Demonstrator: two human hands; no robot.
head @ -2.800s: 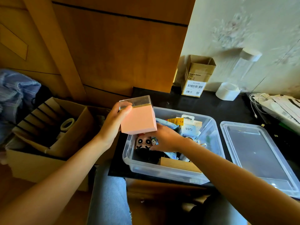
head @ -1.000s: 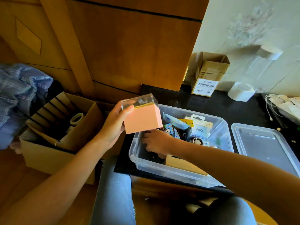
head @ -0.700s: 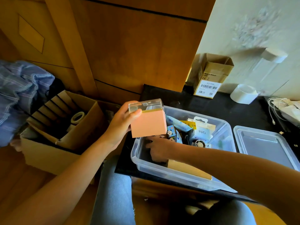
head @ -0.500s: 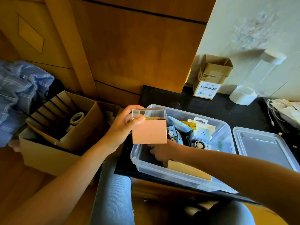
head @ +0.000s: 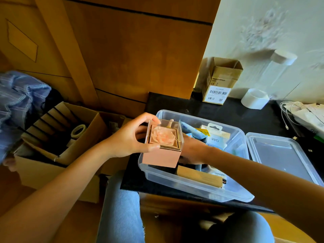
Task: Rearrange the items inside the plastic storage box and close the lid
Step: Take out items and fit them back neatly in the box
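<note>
My left hand (head: 128, 139) grips a pink cube box (head: 163, 151) with a clear top and a pale rose inside, holding it over the near-left corner of the clear plastic storage box (head: 192, 188). My right hand (head: 191, 148) reaches down into the storage box behind the pink cube; its fingers are hidden. Inside the storage box lie a wooden block (head: 199, 177), white and yellow packets (head: 214, 137) and other small items. The clear lid (head: 280, 160) lies flat on the black table to the right of the box.
An open cardboard box (head: 57, 137) with dividers and a tape roll stands on the floor at left. A small barcode carton (head: 219, 81), a white roll (head: 254, 99) and cables (head: 296, 111) sit at the back of the black table (head: 228, 116). My knees are below the table edge.
My left hand has lowered the pink cube toward the storage box's near-left corner and tilted it upright, so its clear top faces me. My right hand stays inside the box.
</note>
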